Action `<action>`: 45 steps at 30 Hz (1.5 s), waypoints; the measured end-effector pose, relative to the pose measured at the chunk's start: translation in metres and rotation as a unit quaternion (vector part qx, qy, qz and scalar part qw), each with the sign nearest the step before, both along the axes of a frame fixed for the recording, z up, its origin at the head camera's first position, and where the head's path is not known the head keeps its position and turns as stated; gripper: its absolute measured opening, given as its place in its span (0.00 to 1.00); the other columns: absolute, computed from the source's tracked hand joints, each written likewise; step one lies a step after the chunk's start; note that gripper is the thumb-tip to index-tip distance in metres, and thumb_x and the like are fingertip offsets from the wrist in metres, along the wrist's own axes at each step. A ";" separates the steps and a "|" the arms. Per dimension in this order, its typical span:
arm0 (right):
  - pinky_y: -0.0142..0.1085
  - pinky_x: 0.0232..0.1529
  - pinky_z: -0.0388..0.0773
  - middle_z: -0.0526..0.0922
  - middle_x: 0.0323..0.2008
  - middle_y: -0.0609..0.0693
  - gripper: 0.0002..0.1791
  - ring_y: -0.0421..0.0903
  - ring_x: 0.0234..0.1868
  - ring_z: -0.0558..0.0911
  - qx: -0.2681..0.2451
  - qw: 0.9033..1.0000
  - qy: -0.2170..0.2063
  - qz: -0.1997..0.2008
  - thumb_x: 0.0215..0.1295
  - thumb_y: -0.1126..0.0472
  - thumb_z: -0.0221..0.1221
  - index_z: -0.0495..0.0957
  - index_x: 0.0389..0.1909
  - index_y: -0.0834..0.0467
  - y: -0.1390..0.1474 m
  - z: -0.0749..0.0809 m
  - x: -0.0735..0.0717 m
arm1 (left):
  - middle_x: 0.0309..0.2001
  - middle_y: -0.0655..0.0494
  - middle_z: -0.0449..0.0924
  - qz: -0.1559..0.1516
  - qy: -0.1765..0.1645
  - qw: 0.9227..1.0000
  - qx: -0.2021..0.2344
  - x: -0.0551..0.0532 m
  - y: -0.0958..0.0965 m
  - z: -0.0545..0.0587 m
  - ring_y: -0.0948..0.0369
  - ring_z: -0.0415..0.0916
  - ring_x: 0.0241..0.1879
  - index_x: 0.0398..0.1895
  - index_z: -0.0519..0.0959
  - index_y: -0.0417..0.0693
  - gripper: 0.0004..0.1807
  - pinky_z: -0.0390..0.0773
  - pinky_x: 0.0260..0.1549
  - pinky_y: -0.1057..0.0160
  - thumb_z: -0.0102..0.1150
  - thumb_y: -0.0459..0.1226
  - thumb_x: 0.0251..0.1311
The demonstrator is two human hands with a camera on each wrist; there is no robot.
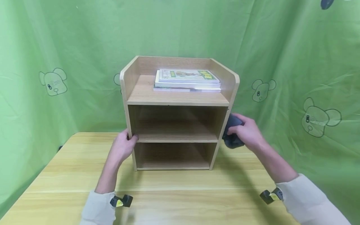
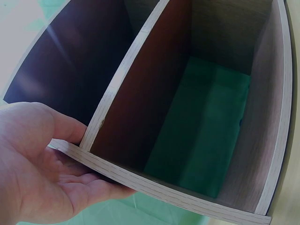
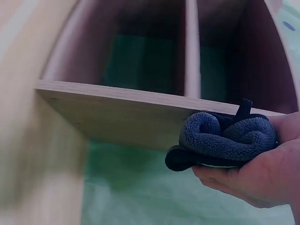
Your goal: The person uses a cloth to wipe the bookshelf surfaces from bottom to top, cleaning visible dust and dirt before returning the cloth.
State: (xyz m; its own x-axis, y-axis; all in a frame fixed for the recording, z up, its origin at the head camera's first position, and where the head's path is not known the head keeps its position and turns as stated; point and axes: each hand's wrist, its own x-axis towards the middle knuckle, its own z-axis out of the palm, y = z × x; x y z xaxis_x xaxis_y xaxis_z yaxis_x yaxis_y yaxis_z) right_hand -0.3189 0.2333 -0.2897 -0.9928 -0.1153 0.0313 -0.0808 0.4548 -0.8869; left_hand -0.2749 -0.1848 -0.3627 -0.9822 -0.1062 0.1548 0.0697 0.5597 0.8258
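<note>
A small wooden shelf unit (image 1: pixel 175 98) stands on the table, its open front towards me. My left hand (image 1: pixel 124 144) grips the unit's left side panel at the height of the middle board (image 2: pixel 123 70). The thumb lies at the front by that board, and the fingers lie along the outer face. On the opposite side, my right hand (image 1: pixel 248 131) holds a folded dark grey cloth (image 3: pixel 225 138) against the outer face of the right side panel (image 3: pixel 136 122). The cloth looks like a thick towel with black edging. My right fingers are partly hidden behind it.
Several thin books (image 1: pixel 187 82) lie stacked on the unit's top board, between its raised sides. The light wooden table (image 1: pixel 174 197) extends in front of the unit and to both sides. A green curtain (image 1: pixel 92 37) with mouse-like drawings hangs behind.
</note>
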 end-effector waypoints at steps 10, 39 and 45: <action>0.42 0.36 0.84 0.70 0.57 0.73 0.46 0.57 0.45 0.79 0.037 0.999 -0.003 -0.006 0.51 0.69 0.61 0.60 0.76 0.63 -0.002 -0.060 -0.003 | 0.26 0.54 0.65 -0.008 -0.004 1.000 0.002 0.002 -0.001 0.002 0.59 0.62 0.23 0.53 0.75 0.38 0.17 0.68 0.22 0.61 0.46 0.42 0.74; 0.38 0.34 0.79 0.79 0.38 0.58 0.27 0.50 0.37 0.78 0.126 0.985 -0.097 0.068 0.40 0.70 0.63 0.78 0.48 0.69 0.002 -0.123 -0.019 | 0.25 0.53 0.63 -0.006 -0.002 1.000 0.007 0.001 0.001 0.002 0.59 0.61 0.23 0.48 0.74 0.39 0.14 0.68 0.22 0.61 0.46 0.41 0.73; 0.38 0.35 0.77 0.78 0.37 0.56 0.27 0.50 0.38 0.77 0.161 0.978 -0.108 0.077 0.39 0.68 0.63 0.79 0.47 0.68 0.005 -0.120 -0.016 | 0.25 0.54 0.64 -0.005 -0.001 1.000 0.006 0.001 0.001 0.001 0.59 0.61 0.23 0.46 0.74 0.39 0.13 0.68 0.21 0.62 0.47 0.41 0.73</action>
